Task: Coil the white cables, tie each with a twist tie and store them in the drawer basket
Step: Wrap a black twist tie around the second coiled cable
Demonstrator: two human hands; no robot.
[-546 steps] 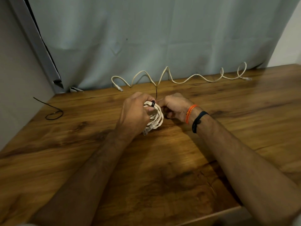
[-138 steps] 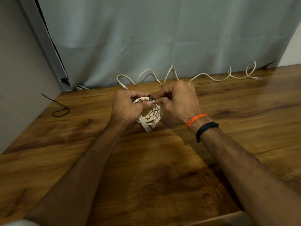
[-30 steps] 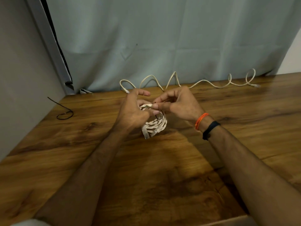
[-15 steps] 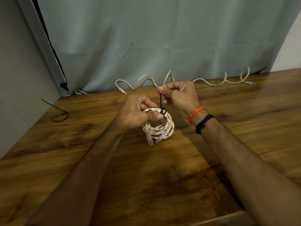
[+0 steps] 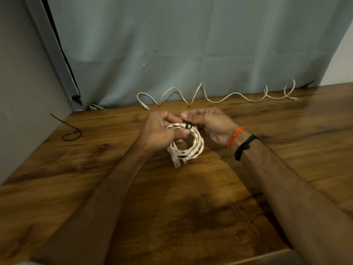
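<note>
Gripping the coil (image 5: 188, 145) at its upper left, the left hand (image 5: 160, 133) is curled round the strands above the table (image 5: 200, 217). A black tie (image 5: 188, 126) at the coil's top is pinched by the right hand (image 5: 212, 125). A loose cable (image 5: 215, 95) is stretched along the curtain (image 5: 191, 44), and a spare tie (image 5: 69, 131) is seen far left.

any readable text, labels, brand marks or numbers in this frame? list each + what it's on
None readable.
Coiled white cable: no print can be made out on the jacket or plugs; too small and blurred to tell.
Loose white cable by the curtain: no marking visible.
Orange wristband and black wristband: plain, no lettering.
Wooden table and grey curtain: no labels or signs.
</note>
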